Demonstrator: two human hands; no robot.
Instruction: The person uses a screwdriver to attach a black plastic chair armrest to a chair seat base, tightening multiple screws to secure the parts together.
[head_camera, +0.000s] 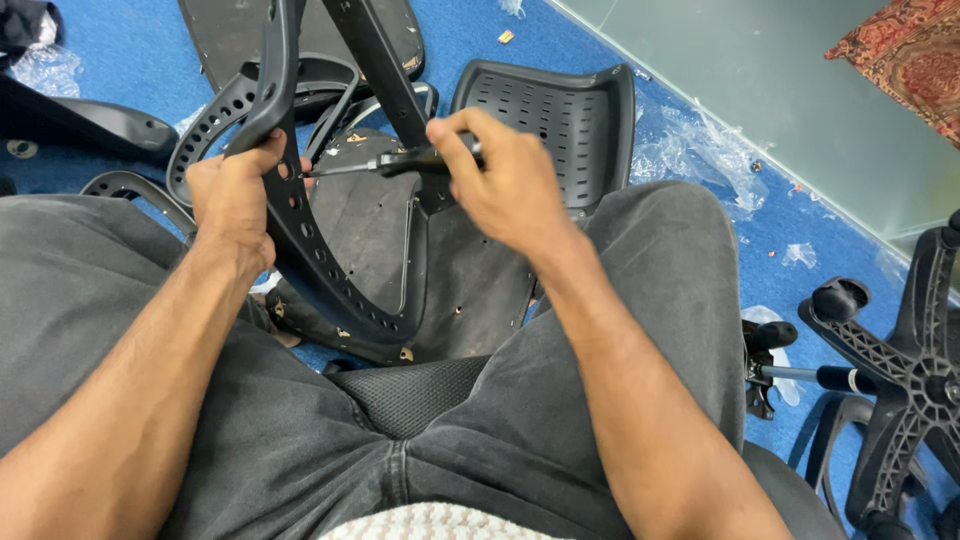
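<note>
Screwdriver (400, 162) lies level btwn both hands, just above a black armrest (290, 215), centre-top of the head view. Right hand (505, 180) wraps the dark handle, fingers (462, 150) clamped on it; metal shaft points left, w/ its tip at the armrest beside the left hand. Left hand (235, 200) grips the armrest's curved, hole-lined bar, fingers closed round it, thumb side toward the tip.

Armrest rises from lower centre up to the top edge, a long curved plastic piece w/ a row of oval holes. Under it, on the floor, a dark seat pan (440, 290) lies underside up, small screw holes showing. Behind that, a perforated black backrest shell (560, 120) lies tilted, hollow side up.

Person sits, grey trousers filling the lower frame, both forearms bare. Blue carpet (130, 80) shows around the parts, w/ clear plastic wrap (690, 150) right of the shell, more bits of it elsewhere. Far right: black star-shaped chair base (910, 390) w/ a caster, well apart from the hands. Top right: pale hard floor & a corner of a red patterned rug (905, 50).
</note>
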